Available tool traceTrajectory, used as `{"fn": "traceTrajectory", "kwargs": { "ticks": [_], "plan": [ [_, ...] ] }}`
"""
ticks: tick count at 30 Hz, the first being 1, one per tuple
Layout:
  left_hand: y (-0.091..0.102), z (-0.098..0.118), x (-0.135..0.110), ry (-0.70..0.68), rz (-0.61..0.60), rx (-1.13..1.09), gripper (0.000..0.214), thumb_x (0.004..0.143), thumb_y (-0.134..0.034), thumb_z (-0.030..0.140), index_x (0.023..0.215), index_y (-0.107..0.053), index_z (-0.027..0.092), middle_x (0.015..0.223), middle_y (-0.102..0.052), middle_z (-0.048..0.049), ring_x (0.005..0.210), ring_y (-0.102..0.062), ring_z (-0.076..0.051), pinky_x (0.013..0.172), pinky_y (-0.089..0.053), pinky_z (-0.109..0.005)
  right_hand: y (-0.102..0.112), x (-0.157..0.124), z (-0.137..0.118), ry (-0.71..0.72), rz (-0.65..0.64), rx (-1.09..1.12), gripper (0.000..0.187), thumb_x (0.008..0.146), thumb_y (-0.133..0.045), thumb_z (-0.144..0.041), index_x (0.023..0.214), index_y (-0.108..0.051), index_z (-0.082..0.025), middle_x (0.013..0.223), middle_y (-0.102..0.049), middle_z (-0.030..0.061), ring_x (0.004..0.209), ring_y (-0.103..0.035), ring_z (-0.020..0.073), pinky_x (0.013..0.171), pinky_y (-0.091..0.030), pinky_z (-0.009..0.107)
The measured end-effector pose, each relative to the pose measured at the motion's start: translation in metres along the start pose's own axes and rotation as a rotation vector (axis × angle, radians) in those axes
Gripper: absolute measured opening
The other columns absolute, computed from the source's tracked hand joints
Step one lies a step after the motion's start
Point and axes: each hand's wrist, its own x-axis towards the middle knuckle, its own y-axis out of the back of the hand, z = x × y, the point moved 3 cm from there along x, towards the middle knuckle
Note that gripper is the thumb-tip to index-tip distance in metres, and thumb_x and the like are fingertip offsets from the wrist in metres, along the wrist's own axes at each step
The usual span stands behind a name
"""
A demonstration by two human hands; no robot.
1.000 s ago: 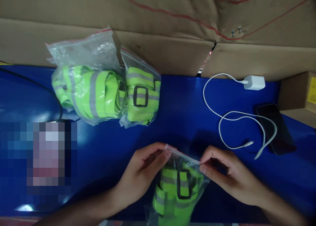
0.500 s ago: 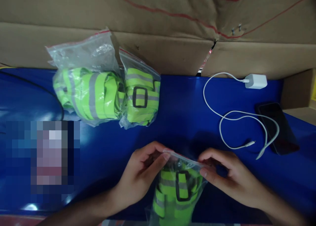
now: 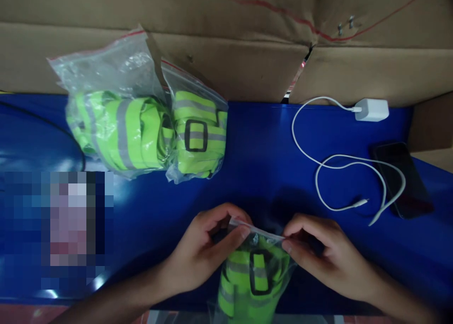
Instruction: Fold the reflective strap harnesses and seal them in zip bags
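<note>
Near the front edge of the blue surface, a clear zip bag (image 3: pixel 260 232) contains a folded neon-yellow reflective strap (image 3: pixel 237 270) with grey stripes and a black buckle. My left hand (image 3: pixel 208 248) pinches the bag's top edge, thumb in front. On the other side, my right hand (image 3: pixel 322 253) grips the top right corner between thumb and fingers. The lower end of the bag runs out of the picture. Farther back, two more bags of the same straps lean against the cardboard: a big bag (image 3: pixel 120 121) and a smaller bag (image 3: pixel 200 130) beside it.
A white charger (image 3: pixel 371 109) with a looped white cable (image 3: pixel 318 187) lies at the right. One loop crosses a black phone (image 3: pixel 403 180). Cardboard (image 3: pixel 247 74) walls the back of the blue table (image 3: pixel 262 154). A pixelated patch covers something at the left.
My left thumb and fingers have slid a little right along the bag's top edge, closer to my right hand. The view has shifted slightly; both hands still pinch the bag.
</note>
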Motion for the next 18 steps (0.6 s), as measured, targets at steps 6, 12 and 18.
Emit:
{"fn": "traceTrajectory", "kwargs": {
  "ticks": [6, 12, 18],
  "plan": [
    [-0.006, 0.005, 0.002, -0.046, -0.067, 0.08, 0.007, 0.094, -0.07, 0.025, 0.092, -0.074, 0.019, 0.09, -0.076, -0.0015, 0.081, -0.071, -0.013, 0.073, -0.053, -0.019, -0.005, 0.003, -0.002, 0.04, -0.004, -0.015, 0.005, 0.098, -0.063, -0.022, 0.094, -0.066, -0.022, 0.075, -0.061, -0.002, 0.063, -0.054, 0.01, 0.056, -0.044, 0.023],
    [-0.01, 0.003, 0.0, -0.03, -0.053, 0.086, 0.009, 0.096, -0.068, 0.024, 0.092, -0.075, 0.02, 0.089, -0.078, 0.0, 0.081, -0.073, -0.012, 0.075, -0.054, -0.017, -0.007, 0.004, -0.004, 0.046, 0.018, -0.035, 0.005, 0.095, -0.065, -0.019, 0.091, -0.065, -0.022, 0.072, -0.059, -0.0037, 0.059, -0.052, 0.0081, 0.054, -0.041, 0.021],
    [-0.01, 0.003, 0.0, -0.024, -0.057, 0.109, 0.01, 0.097, -0.067, 0.027, 0.094, -0.074, 0.02, 0.088, -0.078, 0.0006, 0.08, -0.073, -0.012, 0.074, -0.054, -0.018, -0.011, 0.004, -0.003, 0.079, 0.031, -0.038, 0.006, 0.093, -0.064, -0.016, 0.091, -0.065, -0.022, 0.073, -0.058, -0.0041, 0.058, -0.05, 0.0075, 0.052, -0.039, 0.021]
  ]
}}
